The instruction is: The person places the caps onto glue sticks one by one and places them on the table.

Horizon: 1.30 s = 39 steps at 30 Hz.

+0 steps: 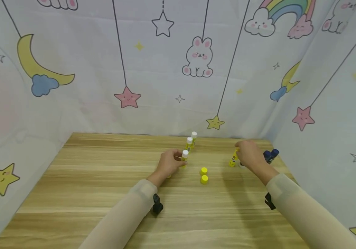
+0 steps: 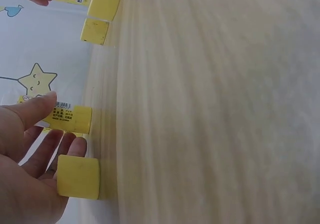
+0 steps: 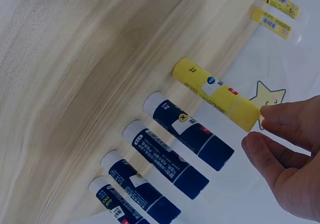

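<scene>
My left hand [image 1: 169, 162] has its thumb and fingers around an upright yellow glue stick [image 1: 184, 158] with a white top. Behind it stand two more yellow glue sticks with white tops. A yellow cap [image 2: 78, 177] sits close below the left fingers. On the right side, my right hand [image 3: 290, 159] pinches the yellow top end of another yellow glue stick [image 3: 215, 92]. Its base is close to the table, beside a row of several dark blue glue sticks [image 3: 189, 130]. In the head view the right hand hides part of that row.
Two loose yellow caps [image 1: 204, 179] stand on the wooden table [image 1: 103, 193] between the hands. A white printed curtain [image 1: 97, 69] hangs right along the table's back edge, and another side of it closes off the right.
</scene>
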Tool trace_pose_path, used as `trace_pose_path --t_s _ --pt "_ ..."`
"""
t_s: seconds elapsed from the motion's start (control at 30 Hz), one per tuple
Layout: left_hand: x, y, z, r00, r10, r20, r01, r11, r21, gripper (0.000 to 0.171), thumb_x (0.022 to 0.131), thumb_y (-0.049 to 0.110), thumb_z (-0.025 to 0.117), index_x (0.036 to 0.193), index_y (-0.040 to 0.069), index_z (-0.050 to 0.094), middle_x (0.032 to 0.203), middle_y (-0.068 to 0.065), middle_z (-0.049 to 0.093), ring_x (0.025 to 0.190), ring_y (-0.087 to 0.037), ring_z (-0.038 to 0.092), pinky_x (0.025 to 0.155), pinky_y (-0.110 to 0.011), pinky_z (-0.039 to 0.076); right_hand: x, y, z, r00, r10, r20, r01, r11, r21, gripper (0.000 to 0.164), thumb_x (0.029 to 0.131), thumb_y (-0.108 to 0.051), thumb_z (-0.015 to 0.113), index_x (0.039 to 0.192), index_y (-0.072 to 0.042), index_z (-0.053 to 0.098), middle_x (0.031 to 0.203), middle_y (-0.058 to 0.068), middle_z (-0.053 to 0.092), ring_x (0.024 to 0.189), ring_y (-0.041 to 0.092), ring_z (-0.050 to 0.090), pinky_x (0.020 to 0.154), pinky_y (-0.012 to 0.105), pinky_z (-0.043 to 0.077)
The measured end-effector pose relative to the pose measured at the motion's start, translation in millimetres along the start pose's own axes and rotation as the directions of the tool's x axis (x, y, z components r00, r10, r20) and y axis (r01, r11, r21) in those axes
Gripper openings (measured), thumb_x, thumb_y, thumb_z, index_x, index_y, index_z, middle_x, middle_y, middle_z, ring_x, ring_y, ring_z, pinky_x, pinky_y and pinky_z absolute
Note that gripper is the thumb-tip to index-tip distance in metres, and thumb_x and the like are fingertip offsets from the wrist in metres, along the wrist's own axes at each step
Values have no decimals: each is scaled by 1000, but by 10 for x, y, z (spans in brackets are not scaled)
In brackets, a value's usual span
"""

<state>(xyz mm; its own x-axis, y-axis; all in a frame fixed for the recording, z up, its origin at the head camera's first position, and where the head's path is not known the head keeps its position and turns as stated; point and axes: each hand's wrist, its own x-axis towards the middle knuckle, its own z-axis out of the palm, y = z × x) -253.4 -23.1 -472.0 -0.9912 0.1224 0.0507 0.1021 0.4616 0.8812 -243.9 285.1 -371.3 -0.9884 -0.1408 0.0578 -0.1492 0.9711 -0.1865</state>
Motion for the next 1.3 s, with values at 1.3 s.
trace_pose_path --t_s 1.3 --pt "-2 -53 -146 999 7 -48 -11 997 -73 35 85 12 83 119 11 74 112 -4 74 104 -22 69 93 -40 57 -208 -383 251 996 -80 -47 84 993 88 29 97 -13 70 124 -3 70 119 19 71 96 31 71 77 45 61"
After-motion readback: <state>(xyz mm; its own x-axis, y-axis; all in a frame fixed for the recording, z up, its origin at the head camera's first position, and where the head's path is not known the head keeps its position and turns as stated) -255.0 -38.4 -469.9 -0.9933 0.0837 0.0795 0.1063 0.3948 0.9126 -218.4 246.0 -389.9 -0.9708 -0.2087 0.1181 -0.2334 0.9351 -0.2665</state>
